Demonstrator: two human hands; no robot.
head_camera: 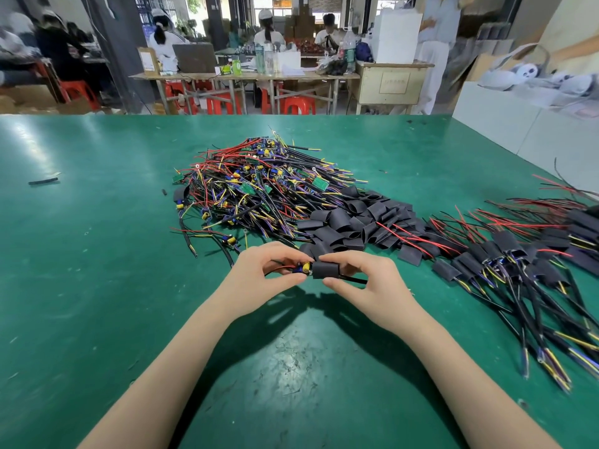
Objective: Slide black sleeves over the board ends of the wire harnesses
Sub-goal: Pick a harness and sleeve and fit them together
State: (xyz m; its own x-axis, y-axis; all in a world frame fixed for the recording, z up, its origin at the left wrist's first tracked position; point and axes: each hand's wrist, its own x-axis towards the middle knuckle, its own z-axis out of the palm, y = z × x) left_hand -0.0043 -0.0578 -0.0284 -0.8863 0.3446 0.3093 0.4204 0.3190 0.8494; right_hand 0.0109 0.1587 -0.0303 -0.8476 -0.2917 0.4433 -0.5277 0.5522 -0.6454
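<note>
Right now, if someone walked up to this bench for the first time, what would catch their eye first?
Probably the big tangled heap of wire harnesses at the middle of the green table, with a pile of loose black sleeves against its right side. Just in front, the left hand pinches one harness's board end while the right hand holds a black sleeve at it.

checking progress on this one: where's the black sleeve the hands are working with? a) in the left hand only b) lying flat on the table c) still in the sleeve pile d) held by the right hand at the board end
d: the right hand pinches the black sleeve against the board end, which the left hand holds.
</note>
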